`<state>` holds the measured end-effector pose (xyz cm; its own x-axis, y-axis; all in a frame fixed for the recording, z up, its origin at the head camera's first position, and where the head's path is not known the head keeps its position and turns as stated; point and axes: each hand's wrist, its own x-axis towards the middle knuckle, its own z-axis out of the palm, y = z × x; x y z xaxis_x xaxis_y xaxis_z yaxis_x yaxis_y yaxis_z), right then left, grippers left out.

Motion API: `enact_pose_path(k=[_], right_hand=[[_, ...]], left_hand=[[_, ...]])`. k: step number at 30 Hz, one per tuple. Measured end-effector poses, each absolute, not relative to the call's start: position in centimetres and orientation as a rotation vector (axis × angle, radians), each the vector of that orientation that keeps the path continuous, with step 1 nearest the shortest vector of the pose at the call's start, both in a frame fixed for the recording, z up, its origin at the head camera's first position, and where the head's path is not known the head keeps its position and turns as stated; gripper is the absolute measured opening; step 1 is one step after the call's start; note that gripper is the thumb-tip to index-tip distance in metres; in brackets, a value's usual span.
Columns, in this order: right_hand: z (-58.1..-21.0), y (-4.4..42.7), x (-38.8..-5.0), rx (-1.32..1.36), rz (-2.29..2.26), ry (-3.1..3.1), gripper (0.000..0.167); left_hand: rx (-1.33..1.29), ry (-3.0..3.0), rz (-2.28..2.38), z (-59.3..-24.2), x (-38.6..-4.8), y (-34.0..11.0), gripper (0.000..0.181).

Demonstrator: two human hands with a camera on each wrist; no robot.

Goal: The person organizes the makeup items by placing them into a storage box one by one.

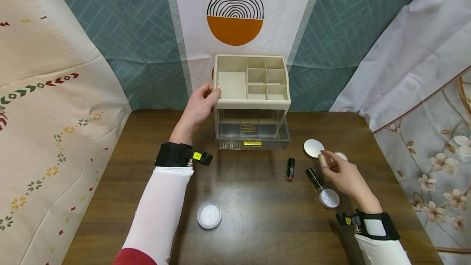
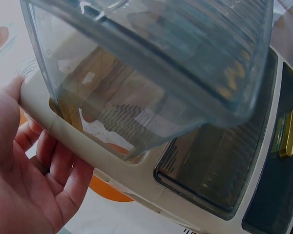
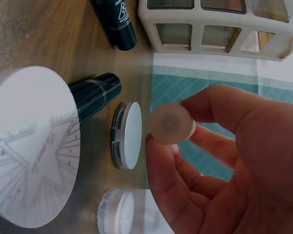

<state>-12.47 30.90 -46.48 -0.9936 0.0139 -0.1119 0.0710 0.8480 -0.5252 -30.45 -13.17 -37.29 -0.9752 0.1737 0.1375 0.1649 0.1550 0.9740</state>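
Note:
My left hand [image 1: 198,103] grips the left upper edge of a cream cosmetics organizer [image 1: 254,104], thumb at the rim. In the left wrist view, its fingers [image 2: 63,178] curl against the organizer's side. A clear drawer [image 1: 252,134] with a gold handle stands pulled out below the top compartments. Above the table at the right, my right hand [image 1: 346,177] pinches a small beige cylinder [image 1: 322,160] between thumb and fingers. The right wrist view shows the cylinder's round end [image 3: 170,123]; its exact kind is unclear. A white round compact [image 1: 312,148] lies just beyond that hand.
A black lipstick tube [image 1: 290,169] lies in front of the organizer. Beside it a black tube [image 1: 314,178] reaches a round case with a star-patterned lid [image 1: 329,198]. A round container [image 1: 341,156] is partly behind the right hand. A white-filled round jar [image 1: 209,215] sits nearer me.

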Motion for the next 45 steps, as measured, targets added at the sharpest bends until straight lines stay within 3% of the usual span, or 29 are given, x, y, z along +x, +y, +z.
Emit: enact_pose_path(k=[14, 45], right_hand=[[-44.0, 29.0, -12.9, -0.014, -1.237, 2.760, 0.060], [-38.6, 24.5, -14.6, -0.105, -1.601, 2.763, 0.054]], left_hand=[[0.371, 2.351, 2.029, -37.7, -30.7, -13.1, 0.026], [0.373, 2.363, 2.030, -37.6, -30.7, -13.2, 0.027]])
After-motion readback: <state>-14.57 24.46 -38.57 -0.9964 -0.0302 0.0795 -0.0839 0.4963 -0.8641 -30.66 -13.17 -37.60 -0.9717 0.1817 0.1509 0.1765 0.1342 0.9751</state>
